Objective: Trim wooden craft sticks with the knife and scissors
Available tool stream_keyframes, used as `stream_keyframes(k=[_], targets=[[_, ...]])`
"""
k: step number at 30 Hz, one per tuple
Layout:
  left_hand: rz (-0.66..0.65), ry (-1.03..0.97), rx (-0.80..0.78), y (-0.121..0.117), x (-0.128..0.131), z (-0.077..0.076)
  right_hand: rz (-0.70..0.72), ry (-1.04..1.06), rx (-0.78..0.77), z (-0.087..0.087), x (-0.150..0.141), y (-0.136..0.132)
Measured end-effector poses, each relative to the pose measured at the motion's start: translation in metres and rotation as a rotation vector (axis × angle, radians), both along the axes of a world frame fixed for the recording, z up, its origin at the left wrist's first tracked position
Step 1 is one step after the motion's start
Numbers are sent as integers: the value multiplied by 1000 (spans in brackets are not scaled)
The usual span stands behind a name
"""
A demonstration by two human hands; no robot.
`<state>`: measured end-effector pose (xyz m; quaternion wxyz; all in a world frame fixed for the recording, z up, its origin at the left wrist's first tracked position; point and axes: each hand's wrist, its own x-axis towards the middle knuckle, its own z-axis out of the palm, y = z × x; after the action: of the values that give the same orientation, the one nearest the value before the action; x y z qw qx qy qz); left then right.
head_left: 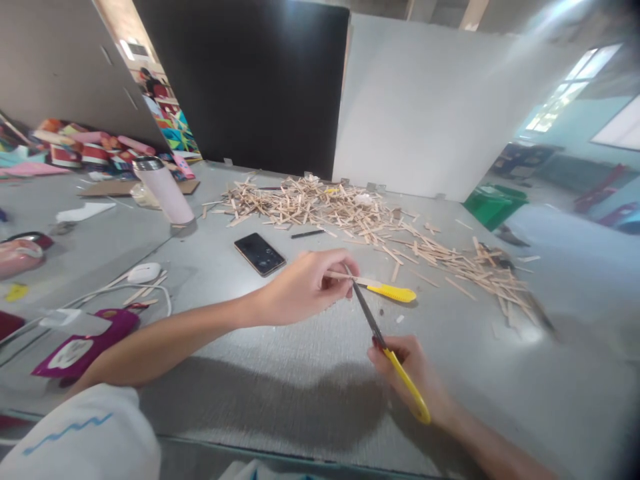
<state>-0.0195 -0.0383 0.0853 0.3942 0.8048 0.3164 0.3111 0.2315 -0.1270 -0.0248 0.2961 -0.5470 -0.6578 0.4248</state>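
Note:
My left hand [315, 287] is closed in a pinch on a thin wooden craft stick [367, 281], which points to the right. In my right hand [415, 373] are scissors with yellow handles [407, 390] and dark blades [367, 311]. The blade tips meet the stick right by my left fingertips. Whether the blades are apart there is hard to see. Just beyond the stick, a yellow utility knife [395, 293] lies on the table, partly hidden by the stick and my left fingers.
A large pile of wooden sticks [310, 207] spreads along the back and right of the grey table [280, 393]. Nearby are a phone [260, 253], a black pen [307, 234] and a pink bottle [165, 190]. A white charger [75, 322] and purple pouch [90, 343] lie left.

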Motion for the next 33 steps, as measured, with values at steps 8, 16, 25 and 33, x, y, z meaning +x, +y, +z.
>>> stream_keyframes(k=[8, 16, 25, 33], targets=[[-34, -6, -15, 4, 1, -5, -3, 10, -19, -2, 0, 0], [-26, 21, -36, 8, 2, -10, -10, 45, -59, 2, -2, -1], [-16, 16, 0, 9, 3, -11, -7, 118, -69, 3, -3, -2], [9, 43, 16, 11, 1, -10, -28, 98, -68, 5, -5, -1]])
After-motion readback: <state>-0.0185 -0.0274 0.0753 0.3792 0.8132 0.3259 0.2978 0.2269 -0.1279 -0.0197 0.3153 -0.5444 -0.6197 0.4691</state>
